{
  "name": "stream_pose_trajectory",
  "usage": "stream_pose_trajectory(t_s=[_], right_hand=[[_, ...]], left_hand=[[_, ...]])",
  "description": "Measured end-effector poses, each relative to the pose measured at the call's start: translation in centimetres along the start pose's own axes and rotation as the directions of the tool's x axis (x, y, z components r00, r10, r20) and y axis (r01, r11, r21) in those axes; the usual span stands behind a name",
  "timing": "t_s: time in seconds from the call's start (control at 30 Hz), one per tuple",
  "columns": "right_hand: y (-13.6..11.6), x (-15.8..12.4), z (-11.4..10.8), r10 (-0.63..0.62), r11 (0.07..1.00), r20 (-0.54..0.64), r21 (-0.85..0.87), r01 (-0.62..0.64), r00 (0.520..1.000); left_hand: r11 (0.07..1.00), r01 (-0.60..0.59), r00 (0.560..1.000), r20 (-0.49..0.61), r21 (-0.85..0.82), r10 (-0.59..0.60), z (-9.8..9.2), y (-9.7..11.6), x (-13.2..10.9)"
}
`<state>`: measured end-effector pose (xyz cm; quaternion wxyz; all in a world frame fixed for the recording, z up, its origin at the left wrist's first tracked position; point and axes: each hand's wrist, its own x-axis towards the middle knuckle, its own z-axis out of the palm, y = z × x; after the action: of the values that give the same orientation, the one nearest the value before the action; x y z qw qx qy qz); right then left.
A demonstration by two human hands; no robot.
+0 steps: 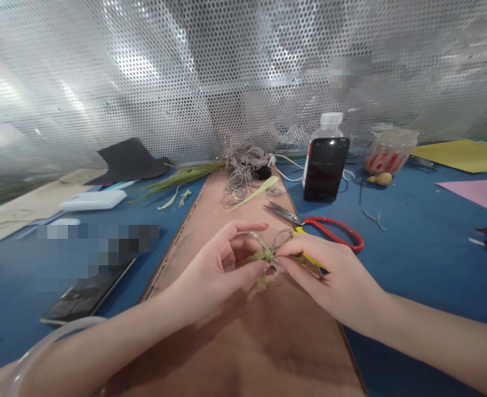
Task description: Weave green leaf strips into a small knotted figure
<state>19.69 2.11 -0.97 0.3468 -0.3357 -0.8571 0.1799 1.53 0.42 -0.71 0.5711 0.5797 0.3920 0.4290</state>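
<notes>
Both hands meet over a long brown board (243,342) that runs away from me. My left hand (216,270) pinches a small knotted bundle of green leaf strips and grey string (266,255) with thumb and fingers, index finger stretched over it. My right hand (330,278) pinches the same bundle from the right; a loop of string stands up between the hands. Something yellow shows under my right fingers.
Red-handled scissors (330,230) lie just beyond my right hand. A tangle of grey string (243,162) and green leaves (185,176) sit at the board's far end. A black phone (325,168) leans on a bottle. A phone (88,295) lies left. Perforated metal screen behind.
</notes>
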Motion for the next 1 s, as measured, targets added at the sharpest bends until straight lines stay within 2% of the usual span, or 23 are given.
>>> stream_pose_trajectory(t_s=[0.23, 0.4, 0.5, 0.67, 0.8, 1.0], right_hand=[[0.3, -0.2, 0.3, 0.033, 0.999, 0.012, 0.027, -0.033, 0.999], [0.2, 0.1, -0.1, -0.117, 0.989, -0.027, 0.086, 0.119, 0.993], [0.0, 0.3, -0.6, -0.171, 0.983, -0.049, 0.059, 0.174, 0.984], [0.1, 0.4, -0.6, -0.271, 0.962, -0.014, -0.009, 0.271, 0.962], [0.3, 0.5, 0.1, -0.279, 0.96, 0.011, 0.002, 0.279, 0.96], [0.3, 0.3, 0.4, -0.213, 0.977, -0.054, -0.006, 0.213, 0.976]], left_hand=[[1.0, 0.0, 1.0, -0.012, -0.019, -0.001, 0.0, 0.0, -0.2], [0.998, 0.031, 0.999, -0.008, -0.047, -0.032, 0.1, 0.0, -0.1], [1.0, 0.014, 1.0, -0.025, -0.02, -0.015, 0.0, 0.1, 0.0], [0.999, 0.018, 1.0, -0.017, -0.031, -0.018, -0.1, 0.5, -0.1], [0.997, 0.053, 0.999, -0.008, -0.063, -0.054, 0.0, 0.5, 0.0], [0.996, 0.024, 1.0, 0.008, -0.087, -0.024, 0.2, 0.2, 0.2]])
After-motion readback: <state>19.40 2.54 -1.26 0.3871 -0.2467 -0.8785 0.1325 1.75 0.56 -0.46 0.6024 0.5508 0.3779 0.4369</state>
